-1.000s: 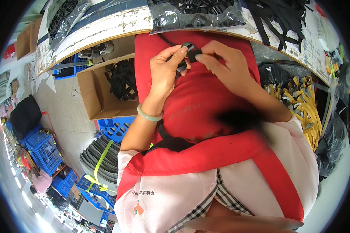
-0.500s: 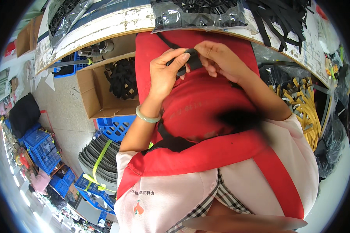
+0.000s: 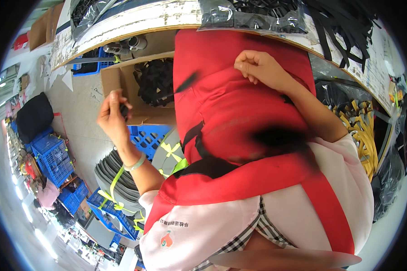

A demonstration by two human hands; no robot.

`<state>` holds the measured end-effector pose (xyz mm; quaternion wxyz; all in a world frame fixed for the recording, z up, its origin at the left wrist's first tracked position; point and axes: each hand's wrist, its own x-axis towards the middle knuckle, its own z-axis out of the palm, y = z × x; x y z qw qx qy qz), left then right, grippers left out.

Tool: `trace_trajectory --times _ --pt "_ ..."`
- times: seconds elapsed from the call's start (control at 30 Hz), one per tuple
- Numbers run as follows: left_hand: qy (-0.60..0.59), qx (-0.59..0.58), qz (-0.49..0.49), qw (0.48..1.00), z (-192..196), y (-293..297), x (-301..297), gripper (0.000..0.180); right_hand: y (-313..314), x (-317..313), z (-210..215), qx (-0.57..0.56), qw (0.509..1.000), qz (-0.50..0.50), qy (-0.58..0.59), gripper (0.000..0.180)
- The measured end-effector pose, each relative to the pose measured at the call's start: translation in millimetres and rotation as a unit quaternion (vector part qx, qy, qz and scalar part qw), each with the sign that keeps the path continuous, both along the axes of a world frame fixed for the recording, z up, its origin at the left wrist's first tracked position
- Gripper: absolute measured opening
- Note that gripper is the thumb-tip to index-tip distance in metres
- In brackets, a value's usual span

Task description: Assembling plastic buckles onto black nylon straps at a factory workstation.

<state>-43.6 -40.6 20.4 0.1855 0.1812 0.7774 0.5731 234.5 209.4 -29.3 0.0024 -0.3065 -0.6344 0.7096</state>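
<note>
Black strap piece [image 3: 125, 109] pinched in my left grip [image 3: 114, 116] above the cardboard box [image 3: 122, 86], right grip [image 3: 257, 67] curled empty on red apron [image 3: 239, 108]; loose pinch risks dropping it outside the box.

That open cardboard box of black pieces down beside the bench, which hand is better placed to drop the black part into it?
Left. The left hand holds a small black part out beside the cardboard box. The right hand, loosely curled, sits above the red apron, farther from the box.
</note>
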Motion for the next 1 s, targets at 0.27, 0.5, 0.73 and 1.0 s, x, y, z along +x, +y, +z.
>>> trace_trajectory --times 0.27,0.5,0.73,1.0 --pt "-0.316 0.138 -0.127 0.93 -42.7 111.5 125.1 0.047 -43.3 -33.5 35.3 0.36 0.912 0.157 0.118 0.031" --pt "-0.405 0.138 -0.206 0.88 -41.8 121.4 126.8 0.049 -17.2 -14.1 27.8 -0.026 0.998 -0.005 0.054 0.019" --pt "-0.396 0.157 -0.24 0.873 -54.1 135.3 132.9 0.007 -6.4 -3.9 9.0 -0.028 0.995 -0.04 0.083 0.026" --pt "-0.39 0.166 -0.223 0.878 -57.0 134.7 120.5 0.007 46.6 100.6 18.1 0.586 0.758 -0.283 -0.047 0.023"
